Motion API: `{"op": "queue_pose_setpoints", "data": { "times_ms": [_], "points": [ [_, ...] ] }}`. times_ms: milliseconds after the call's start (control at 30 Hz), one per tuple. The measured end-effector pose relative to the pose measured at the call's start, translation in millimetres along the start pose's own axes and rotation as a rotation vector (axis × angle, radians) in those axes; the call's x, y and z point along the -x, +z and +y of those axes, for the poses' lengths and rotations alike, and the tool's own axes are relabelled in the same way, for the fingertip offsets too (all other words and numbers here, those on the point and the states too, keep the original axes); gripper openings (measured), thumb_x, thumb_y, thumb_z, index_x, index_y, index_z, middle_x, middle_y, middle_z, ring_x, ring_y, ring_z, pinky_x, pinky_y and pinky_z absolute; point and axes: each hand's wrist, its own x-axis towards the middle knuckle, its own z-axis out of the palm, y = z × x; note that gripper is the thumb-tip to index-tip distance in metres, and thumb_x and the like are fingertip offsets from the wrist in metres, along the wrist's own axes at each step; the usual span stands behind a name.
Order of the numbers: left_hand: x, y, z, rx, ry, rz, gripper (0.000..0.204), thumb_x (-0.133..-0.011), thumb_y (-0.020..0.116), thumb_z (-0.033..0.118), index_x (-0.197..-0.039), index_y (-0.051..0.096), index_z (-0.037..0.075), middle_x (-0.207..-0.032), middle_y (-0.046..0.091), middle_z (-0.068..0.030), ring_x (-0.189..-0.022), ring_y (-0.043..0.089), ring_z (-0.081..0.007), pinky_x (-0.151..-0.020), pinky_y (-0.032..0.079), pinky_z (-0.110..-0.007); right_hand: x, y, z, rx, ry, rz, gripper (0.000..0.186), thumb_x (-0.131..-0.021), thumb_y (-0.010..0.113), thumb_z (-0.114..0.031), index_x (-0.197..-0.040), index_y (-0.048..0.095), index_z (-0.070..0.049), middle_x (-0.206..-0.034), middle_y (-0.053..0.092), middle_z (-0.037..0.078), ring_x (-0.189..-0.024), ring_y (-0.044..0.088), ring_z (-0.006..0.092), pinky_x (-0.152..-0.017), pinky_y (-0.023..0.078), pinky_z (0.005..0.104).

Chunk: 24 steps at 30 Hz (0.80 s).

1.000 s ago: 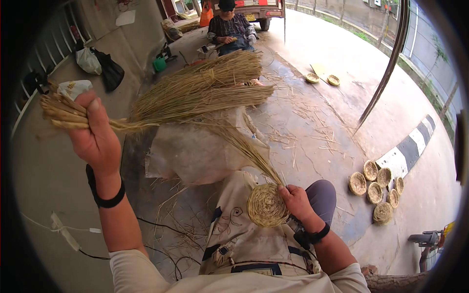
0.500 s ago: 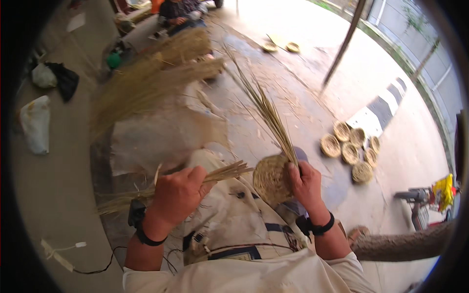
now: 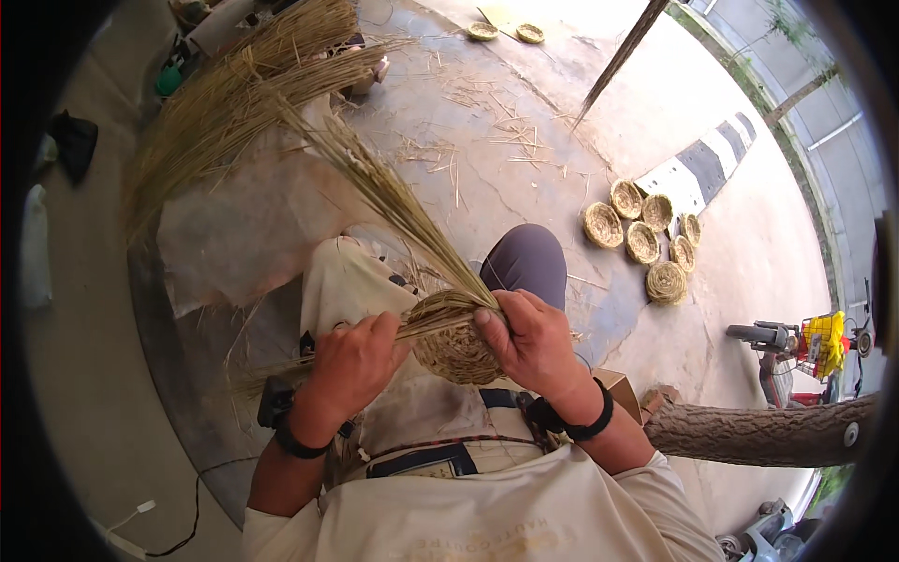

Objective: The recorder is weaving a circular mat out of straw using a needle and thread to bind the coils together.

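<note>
My right hand is closed on the edge of a small round woven straw basket and on the base of a long straw bundle. That bundle fans out up and to the left from my thumb and fingers. My left hand is shut around a second, shorter bunch of straw strands. The strands' right-hand ends reach across the basket's upper part to my right fingers. Over my lap, the basket is tilted, and its far rim is partly hidden by straw.
A big heap of loose straw lies at the upper left beside a pale sheet. Several finished straw baskets sit on the floor to the right. A tree trunk juts in at the lower right, below a small bike.
My hands have come together, and the left hand's straw now meets the basket. The long bundle has swung leftward with my right hand. The whole view has shifted.
</note>
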Motion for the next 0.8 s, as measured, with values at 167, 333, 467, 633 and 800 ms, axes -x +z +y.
{"op": "queue_pose_setpoints", "data": {
  "times_ms": [167,333,467,633,800],
  "points": [
    [0,12,-2,0.074,0.033,0.091,0.040,-0.093,0.076,0.021,-0.125,0.055,0.008,-0.095,0.071,-0.0157,-0.083,0.073,-0.0397,-0.069,0.059,-0.050,0,8,-5,0.018,0.005,-0.065,0.023,-0.103,0.072,-0.023,-0.105,0.071,0.000,-0.079,0.067,0.016,-0.071,0.067,0.0360,-0.063,0.053,0.0424],
    [3,12,-4,0.073,0.110,0.109,0.060,-0.091,0.077,0.018,-0.144,0.051,0.008,-0.097,0.072,-0.0157,-0.085,0.074,-0.0386,-0.069,0.060,-0.049,-6,17,1,-0.019,-0.055,-0.056,0.023,-0.101,0.072,-0.027,-0.097,0.069,-0.005,-0.074,0.062,0.013,-0.067,0.065,0.0371,-0.060,0.052,0.0448],
    [9,-3,-10,0.138,0.091,0.146,0.058,-0.090,0.078,0.016,-0.143,0.056,0.008,-0.104,0.075,-0.0181,-0.086,0.075,-0.0381,-0.070,0.061,-0.047,-20,11,10,-0.140,-0.025,-0.220,0.030,-0.105,0.067,-0.027,-0.092,0.067,0.000,-0.073,0.059,0.016,-0.065,0.061,0.0371,-0.060,0.049,0.0443],
    [12,-19,-7,0.237,0.107,0.051,0.051,-0.089,0.075,0.012,-0.137,0.059,0.004,-0.102,0.075,-0.0227,-0.088,0.074,-0.0419,-0.075,0.060,-0.048,-41,12,16,-0.240,-0.065,-0.444,0.033,-0.108,0.064,-0.026,-0.091,0.067,0.003,-0.071,0.055,0.017,-0.063,0.055,0.0340,-0.061,0.047,0.0425],
    [22,3,-18,0.208,0.059,0.003,0.048,-0.095,0.072,0.026,-0.135,0.061,0.002,-0.094,0.076,-0.0182,-0.079,0.076,-0.0367,-0.068,0.060,-0.046,-51,32,24,-0.200,-0.098,-0.581,0.036,-0.103,0.069,-0.030,-0.085,0.064,0.001,-0.075,0.063,0.023,-0.070,0.064,0.0437,-0.063,0.051,0.0474]
  ]
}}
